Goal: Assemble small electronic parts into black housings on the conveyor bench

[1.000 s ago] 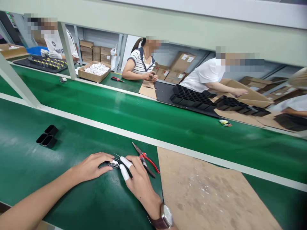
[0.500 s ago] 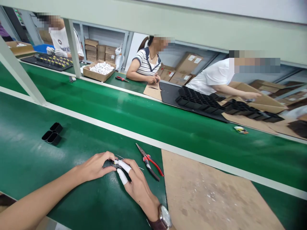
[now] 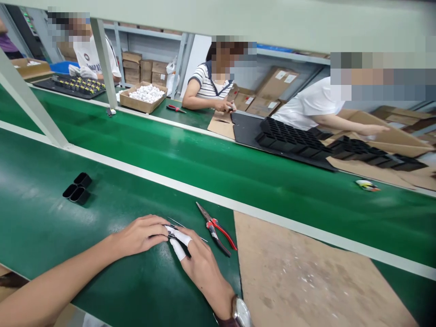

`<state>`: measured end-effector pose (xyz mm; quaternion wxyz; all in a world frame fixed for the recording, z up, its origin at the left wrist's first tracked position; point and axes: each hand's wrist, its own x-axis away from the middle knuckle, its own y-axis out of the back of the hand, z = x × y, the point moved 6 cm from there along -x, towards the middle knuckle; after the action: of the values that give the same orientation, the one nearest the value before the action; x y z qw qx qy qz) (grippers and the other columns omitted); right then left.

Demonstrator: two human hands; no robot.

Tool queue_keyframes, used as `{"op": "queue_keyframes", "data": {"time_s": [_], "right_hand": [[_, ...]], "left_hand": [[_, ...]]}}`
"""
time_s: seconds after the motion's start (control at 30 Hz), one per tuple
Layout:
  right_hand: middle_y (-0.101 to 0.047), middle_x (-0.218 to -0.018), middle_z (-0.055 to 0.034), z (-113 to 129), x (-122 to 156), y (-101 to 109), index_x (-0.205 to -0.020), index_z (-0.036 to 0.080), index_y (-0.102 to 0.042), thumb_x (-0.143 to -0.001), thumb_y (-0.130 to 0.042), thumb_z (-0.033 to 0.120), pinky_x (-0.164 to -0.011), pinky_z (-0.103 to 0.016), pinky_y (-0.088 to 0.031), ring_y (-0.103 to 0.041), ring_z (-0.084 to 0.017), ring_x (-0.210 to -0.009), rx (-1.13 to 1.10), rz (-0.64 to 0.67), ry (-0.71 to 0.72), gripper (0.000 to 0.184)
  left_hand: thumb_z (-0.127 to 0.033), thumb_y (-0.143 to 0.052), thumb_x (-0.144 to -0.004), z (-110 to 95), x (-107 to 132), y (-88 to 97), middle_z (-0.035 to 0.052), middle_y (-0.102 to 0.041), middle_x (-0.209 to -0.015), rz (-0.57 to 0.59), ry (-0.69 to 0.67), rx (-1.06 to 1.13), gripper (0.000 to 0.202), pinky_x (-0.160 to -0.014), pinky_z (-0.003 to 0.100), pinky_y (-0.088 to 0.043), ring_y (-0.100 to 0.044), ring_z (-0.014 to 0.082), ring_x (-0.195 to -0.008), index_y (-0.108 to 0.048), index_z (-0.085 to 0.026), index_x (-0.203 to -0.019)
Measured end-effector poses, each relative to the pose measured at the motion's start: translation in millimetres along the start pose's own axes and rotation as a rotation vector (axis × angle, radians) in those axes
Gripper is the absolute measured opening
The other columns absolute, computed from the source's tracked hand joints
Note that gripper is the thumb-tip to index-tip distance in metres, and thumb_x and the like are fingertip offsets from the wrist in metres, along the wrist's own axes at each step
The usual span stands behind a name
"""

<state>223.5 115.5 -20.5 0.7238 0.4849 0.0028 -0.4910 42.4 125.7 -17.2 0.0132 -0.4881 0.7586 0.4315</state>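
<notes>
Both hands meet over the green table, holding a small black part with a circuit board [image 3: 172,235] between the fingertips. My left hand [image 3: 143,235] is closed on its left end. My right hand [image 3: 200,261], with white finger covers on two digits and a watch at the wrist, grips the other side. Fingers hide most of the part. Just behind the right fingers lies a thin metal rod [image 3: 180,223], partly covered. Red-and-black long-nose pliers [image 3: 214,225] rest with jaws shut to the right of the hands.
Three black cups [image 3: 79,194] stand at the left. A worn cardboard sheet [image 3: 306,268] covers the right side. Past a white rail [image 3: 153,180] runs a green belt [image 3: 163,145] with a small packet [image 3: 367,185] on it. Several co-workers sit opposite. A slanted post [image 3: 37,109] rises at left.
The view has shifted slightly, so most things appear a little further right. My left fingers have come down further over the black part, covering more of it. Co-workers' hands have moved slightly.
</notes>
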Motion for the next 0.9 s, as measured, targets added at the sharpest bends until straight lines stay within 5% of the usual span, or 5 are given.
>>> {"op": "queue_keyframes", "data": {"time_s": [0.37, 0.5, 0.63, 0.7, 0.9], "right_hand": [[-0.073, -0.122, -0.013, -4.0, 4.5, 0.0, -0.147, 0.021, -0.053, -0.102, -0.055, 0.014, -0.082, -0.04, -0.065, -0.076, -0.027, -0.102, 0.082, -0.112, 0.176, 0.046], [-0.072, -0.114, -0.0124, -8.1, -3.0, 17.0, -0.138, 0.021, -0.06, -0.102, -0.057, 0.017, -0.085, -0.043, -0.06, -0.072, -0.027, -0.097, 0.206, -0.15, 0.151, 0.037], [-0.068, -0.115, -0.0146, -19.4, -4.5, 22.6, -0.125, 0.015, -0.064, -0.102, -0.052, 0.019, -0.088, -0.048, -0.059, -0.068, -0.03, -0.1, 0.445, -0.04, 0.062, 0.026], [-0.067, -0.112, -0.0132, -26.0, -2.2, 18.5, -0.122, 0.015, -0.064, -0.098, -0.051, 0.012, -0.088, -0.046, -0.059, -0.067, -0.029, -0.098, 0.487, 0.047, 0.013, 0.028], [-0.065, -0.111, -0.0118, -37.0, 5.5, 4.4, -0.117, 0.014, -0.066, -0.078, -0.051, -0.005, -0.084, -0.042, -0.06, -0.067, -0.027, -0.091, 0.594, 0.2, -0.118, 0.045]], "left_hand": [[-0.03, -0.057, -0.108, -0.9, -1.0, -4.6, 0.012, -0.074, -0.127, 0.051, -0.017, -0.084, 0.02, -0.106, 0.036, -0.056, -0.072, 0.0223, -0.116, -0.073, -0.02, -0.115], [-0.028, -0.061, -0.106, -3.3, 1.5, -3.2, 0.0128, -0.075, -0.119, -0.021, -0.091, -0.128, 0.018, -0.095, 0.034, -0.06, -0.074, 0.0218, -0.102, -0.075, -0.018, -0.1], [-0.024, -0.066, -0.103, -8.4, 0.6, -2.9, 0.0149, -0.075, -0.116, -0.061, -0.102, -0.025, 0.013, -0.091, 0.035, -0.06, -0.074, 0.023, -0.098, -0.076, -0.016, -0.104], [-0.025, -0.069, -0.1, -1.4, -1.8, -2.2, 0.0143, -0.076, -0.116, -0.087, 0.023, 0.141, 0.013, -0.093, 0.035, -0.06, -0.073, 0.0232, -0.101, -0.076, -0.017, -0.109], [-0.046, -0.087, -0.086, 43.4, 3.8, 0.8, 0.0104, -0.078, -0.093, -0.416, 0.724, 0.985, 0.041, -0.07, 0.029, -0.065, -0.075, 0.0195, -0.078, -0.072, -0.014, -0.107]]}}
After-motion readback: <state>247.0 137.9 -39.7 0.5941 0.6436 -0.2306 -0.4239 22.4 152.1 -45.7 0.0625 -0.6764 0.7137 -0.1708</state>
